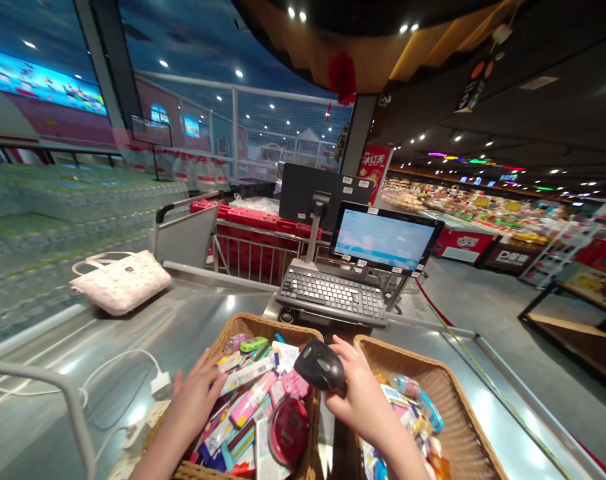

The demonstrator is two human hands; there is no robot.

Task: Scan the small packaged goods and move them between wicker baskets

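A shop checkout is shown, with a metal counter [197, 303] set before stacked bottled drinks [77, 207] on the left and lit displays of goods far back on the right. On the counter one pale handbag [127, 283] is placed at the left, well apart from the hands. Behind the baskets, the way is taken up by one keyboard [333, 293] and two monitors: a lit screen [383, 240] and a dark-backed monitor [299, 193]. Near the left forearm, one white plug [160, 385] with a cable is seen, and the lower left corner is crossed by a grey tube [77, 407].

Two wicker baskets are set side by side. The left basket [277, 323] is filled with small packs, overlapped too much to be counted; one round red container [289, 430] can be picked out. Fewer goods are seen in the right basket [453, 400], part of which is hidden by the right forearm.

One black scanner [319, 367] is gripped in the right hand [357, 383], above the gap between the baskets. The left hand [197, 390] is laid over the left basket's outer side, beside a long white box [253, 373]; whether anything is gripped there cannot be told.
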